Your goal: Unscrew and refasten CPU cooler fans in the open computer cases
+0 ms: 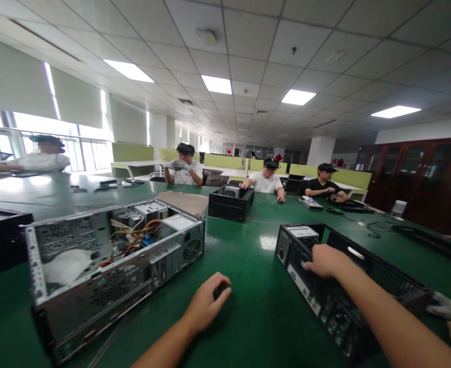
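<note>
Toward the bench's (252,327) near edge, the left hand (206,301) half-curls empty; the right hand (330,259), grip unclear, overhangs a likely heavy, rigid computer case (388,278), best held by its rims.

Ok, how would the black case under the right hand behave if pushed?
The black case should be stiff, as its walls look like metal. It is probably heavier toward the end with the labelled box, so it may pivot. Sitting low on the smooth table, it seems likelier to slide than tip.
</note>
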`<state>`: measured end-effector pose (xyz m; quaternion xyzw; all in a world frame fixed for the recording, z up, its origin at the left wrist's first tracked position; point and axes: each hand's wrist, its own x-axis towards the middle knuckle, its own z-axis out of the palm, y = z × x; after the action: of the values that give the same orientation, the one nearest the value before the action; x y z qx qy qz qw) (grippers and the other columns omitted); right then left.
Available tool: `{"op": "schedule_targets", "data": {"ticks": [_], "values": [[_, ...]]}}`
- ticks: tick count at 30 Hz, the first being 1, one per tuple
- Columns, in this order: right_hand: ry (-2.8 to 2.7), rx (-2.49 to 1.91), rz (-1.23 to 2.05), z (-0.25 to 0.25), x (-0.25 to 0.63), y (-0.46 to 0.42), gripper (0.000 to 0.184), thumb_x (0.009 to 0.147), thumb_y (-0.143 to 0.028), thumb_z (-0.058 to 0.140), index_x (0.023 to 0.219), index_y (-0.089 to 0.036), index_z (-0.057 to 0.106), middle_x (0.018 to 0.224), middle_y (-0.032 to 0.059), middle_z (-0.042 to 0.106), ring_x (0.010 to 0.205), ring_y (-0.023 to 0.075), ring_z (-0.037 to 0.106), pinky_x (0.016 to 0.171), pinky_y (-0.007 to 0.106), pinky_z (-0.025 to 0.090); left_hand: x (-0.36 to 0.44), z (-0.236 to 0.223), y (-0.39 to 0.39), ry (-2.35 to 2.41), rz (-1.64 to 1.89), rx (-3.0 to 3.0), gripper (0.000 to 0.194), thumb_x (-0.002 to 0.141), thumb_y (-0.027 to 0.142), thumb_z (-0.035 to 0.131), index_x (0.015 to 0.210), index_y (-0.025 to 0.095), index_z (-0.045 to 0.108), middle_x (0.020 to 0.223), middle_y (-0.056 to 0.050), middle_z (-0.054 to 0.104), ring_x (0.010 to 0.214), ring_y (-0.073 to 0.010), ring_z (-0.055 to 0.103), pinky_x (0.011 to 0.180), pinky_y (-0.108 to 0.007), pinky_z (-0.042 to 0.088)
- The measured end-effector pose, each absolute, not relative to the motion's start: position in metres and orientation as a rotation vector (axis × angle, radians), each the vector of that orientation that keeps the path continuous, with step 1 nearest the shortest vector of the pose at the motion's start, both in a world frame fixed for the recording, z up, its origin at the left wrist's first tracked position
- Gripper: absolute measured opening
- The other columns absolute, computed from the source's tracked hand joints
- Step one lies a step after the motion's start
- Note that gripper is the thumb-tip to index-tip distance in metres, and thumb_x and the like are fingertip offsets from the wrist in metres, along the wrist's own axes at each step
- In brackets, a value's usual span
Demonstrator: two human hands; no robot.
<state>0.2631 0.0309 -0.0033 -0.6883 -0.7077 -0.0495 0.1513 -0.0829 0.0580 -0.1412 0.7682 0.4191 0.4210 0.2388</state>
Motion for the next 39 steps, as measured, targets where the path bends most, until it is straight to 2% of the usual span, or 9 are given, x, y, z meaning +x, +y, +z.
{"op": "schedule_targets", "data": {"ticks": [4,12,15,18,21,25,30,34,39], "values": [[-2.181,-2.037,-0.037,0.012,0.255,0.036,0.019,0.063,0.002,0.069,0.058,-0.016,0.062,0.066,0.0056,0.067,0.068,0.0193,0.066,0.062,0.028,0.044,-0.087,-0.147,0.077,1.29,1.31,1.925,0.029,0.088,0.046,0.055,0.092,0.019,0.065,0.084,-0.004,0.064,0.081,-0.0241,0.061,0.075,-0.034,0.047],[-2.329,-1.991,0.325,0.01,0.174,0.006,0.009,0.067,-0.022,0.067,0.061,-0.017,0.063,0.058,0.002,0.059,0.052,0.0146,0.054,0.046,0.025,0.033,-0.094,-0.148,0.085,1.302,1.454,1.769,0.039,0.086,0.053,0.054,0.1,0.019,0.067,0.098,-0.008,0.07,0.095,-0.0287,0.065,0.086,-0.04,0.051],[-2.37,-1.888,0.412,0.01,0.137,-0.022,0.015,0.069,-0.032,0.065,0.07,-0.018,0.067,0.067,0.0042,0.065,0.056,0.0165,0.057,0.045,0.025,0.032,-0.088,-0.128,0.07,1.183,1.561,1.807,0.044,0.091,0.054,0.049,0.115,0.021,0.065,0.12,-0.01,0.066,0.117,-0.0299,0.058,0.103,-0.042,0.045],[-2.44,-1.587,0.58,0.021,0.107,-0.041,0.039,0.072,-0.044,0.066,0.102,-0.019,0.068,0.082,0.0058,0.07,0.065,0.02,0.062,0.049,0.025,0.034,-0.085,-0.098,0.052,0.879,1.65,1.975,0.05,0.095,0.057,0.041,0.118,0.02,0.067,0.132,-0.012,0.062,0.128,-0.0311,0.051,0.114,-0.046,0.034],[-2.468,-1.261,0.675,0.043,0.095,-0.047,0.048,0.082,-0.034,0.056,0.128,-0.02,0.054,0.093,0.006,0.071,0.074,0.0197,0.065,0.058,0.026,0.04,-0.086,-0.073,0.039,0.637,1.536,2.179,0.055,0.095,0.061,0.038,0.085,0.021,0.074,0.096,-0.009,0.072,0.097,-0.0288,0.064,0.112,-0.049,0.034],[-2.366,-1.094,0.738,0.067,0.108,-0.04,0.028,0.092,-0.022,0.045,0.116,-0.018,0.059,0.099,0.0053,0.068,0.09,0.0177,0.063,0.076,0.028,0.045,-0.089,-0.064,0.034,0.562,1.455,2.235,0.06,0.097,0.055,0.034,0.052,0.022,0.055,0.056,-0.002,0.06,0.06,-0.0198,0.057,0.104,-0.048,0.038],[-2.244,-1.179,0.379,0.068,0.145,-0.022,0.017,0.094,-0.032,0.057,0.101,-0.02,0.067,0.096,0.0028,0.068,0.088,0.0175,0.06,0.082,0.031,0.044,-0.085,-0.066,0.034,0.784,1.428,2.258,0.057,0.09,0.061,0.044,0.048,0.022,0.045,0.057,-0.003,0.053,0.062,-0.0204,0.051,0.102,-0.049,0.039],[-2.115,-1.132,0.272,0.065,0.164,-0.011,0.027,0.09,-0.032,0.063,0.114,-0.021,0.071,0.099,0.0038,0.066,0.088,0.0165,0.062,0.081,0.03,0.047,-0.083,-0.066,0.034,0.775,1.467,2.265,0.054,0.089,0.056,0.047,0.048,0.021,0.04,0.069,-0.005,0.058,0.07,-0.0218,0.052,0.105,-0.05,0.036],[-2.089,-1.111,0.208,0.056,0.17,-0.006,0.038,0.09,-0.028,0.062,0.127,-0.016,0.065,0.11,0.006,0.072,0.095,0.0172,0.065,0.09,0.033,0.048,-0.084,-0.066,0.038,0.671,1.424,2.37,0.049,0.093,0.05,0.042,0.052,0.021,0.041,0.065,-0.006,0.055,0.067,-0.022,0.048,0.082,-0.045,0.04]]}}
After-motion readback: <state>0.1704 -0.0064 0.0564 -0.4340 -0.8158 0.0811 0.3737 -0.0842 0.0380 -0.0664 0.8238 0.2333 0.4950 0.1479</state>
